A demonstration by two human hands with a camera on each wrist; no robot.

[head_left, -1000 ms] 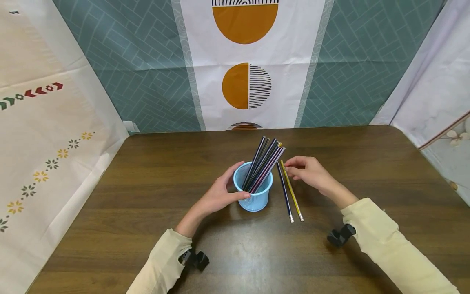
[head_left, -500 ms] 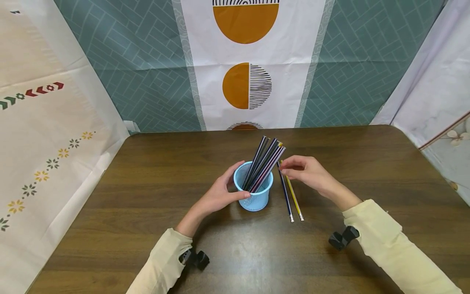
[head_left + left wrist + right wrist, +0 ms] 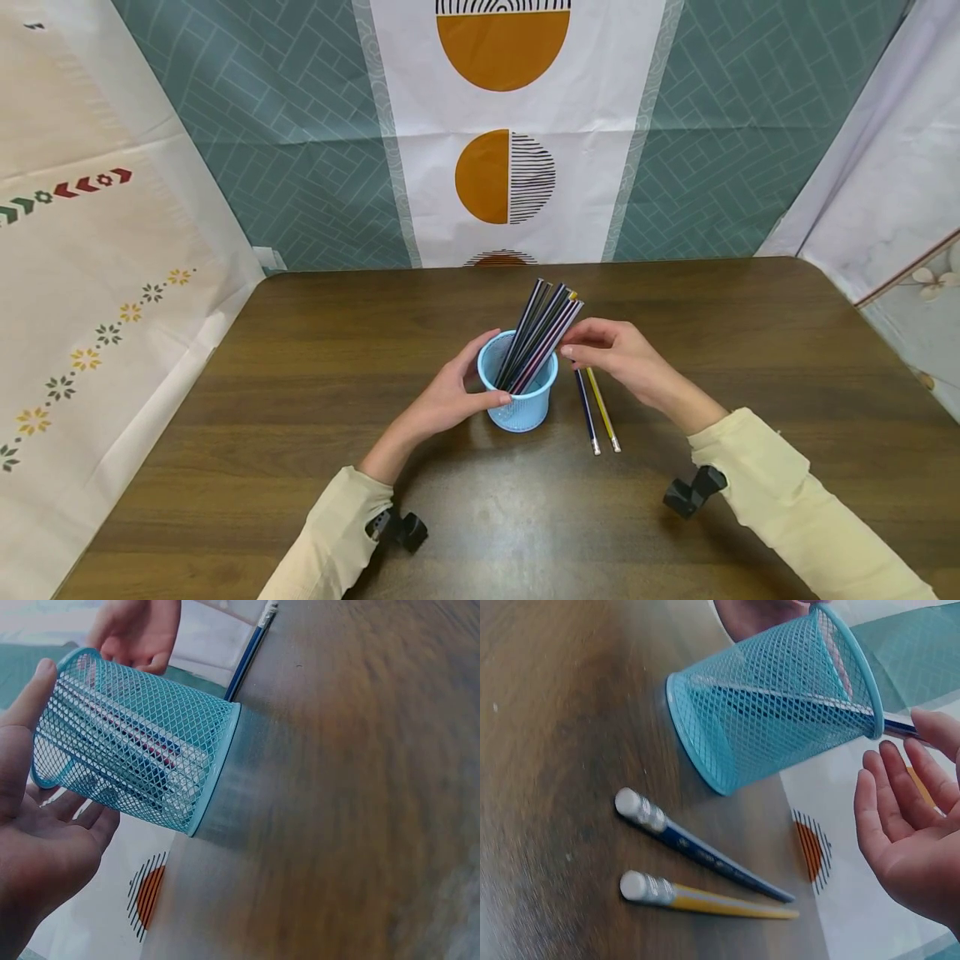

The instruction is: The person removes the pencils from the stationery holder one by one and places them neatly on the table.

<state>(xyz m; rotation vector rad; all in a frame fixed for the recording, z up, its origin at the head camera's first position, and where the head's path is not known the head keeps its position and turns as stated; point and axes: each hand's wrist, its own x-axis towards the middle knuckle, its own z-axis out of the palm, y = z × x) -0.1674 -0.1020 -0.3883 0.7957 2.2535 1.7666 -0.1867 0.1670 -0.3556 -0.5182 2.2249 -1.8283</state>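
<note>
A light blue mesh pencil cup [image 3: 522,412] stands upright on the table, holding several dark striped pencils [image 3: 542,337] that lean to the right. My left hand [image 3: 450,396] grips the cup near its rim, thumb at the front and fingers round the far left side. To the right of the cup lie a dark blue pencil [image 3: 720,862] and a yellow pencil [image 3: 727,904], their white erasers toward me. Over their far ends hovers my right hand [image 3: 618,354], fingers loosely bent, fingertips close to the cup's rim and the leaning pencils. In the head view it hides those far ends.
The brown wooden table [image 3: 337,333] reaches back to a patterned cloth [image 3: 315,192] hanging behind it. White cloths hang at the left and right sides. A dark wrist camera [image 3: 397,531] sits on the left sleeve, another wrist camera [image 3: 693,492] on the right.
My right hand has moved left, from beside the yellow pencil across the blue one toward the cup. Both loose pencils lie where they were. The left hand and cup have stayed still.
</note>
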